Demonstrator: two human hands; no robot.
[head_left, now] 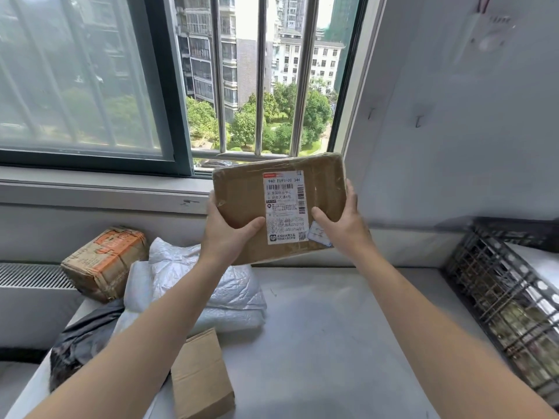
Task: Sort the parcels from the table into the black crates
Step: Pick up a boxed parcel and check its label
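1. Your left hand and right hand grip the box by its sides, fingers curled round it, held up above the table.
2. Its taped skin may slip; swinging right could clip the crate rim.

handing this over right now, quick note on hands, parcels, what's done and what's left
Left hand and right hand both grip the flat brown cardboard parcel with white label, raised above the grey table.
On the table: orange-printed cardboard box, white plastic mailer bags, dark grey plastic bag, small plain cardboard box.
Black mesh crate at right holds some items.
To do: crate the held parcel, then the rest.
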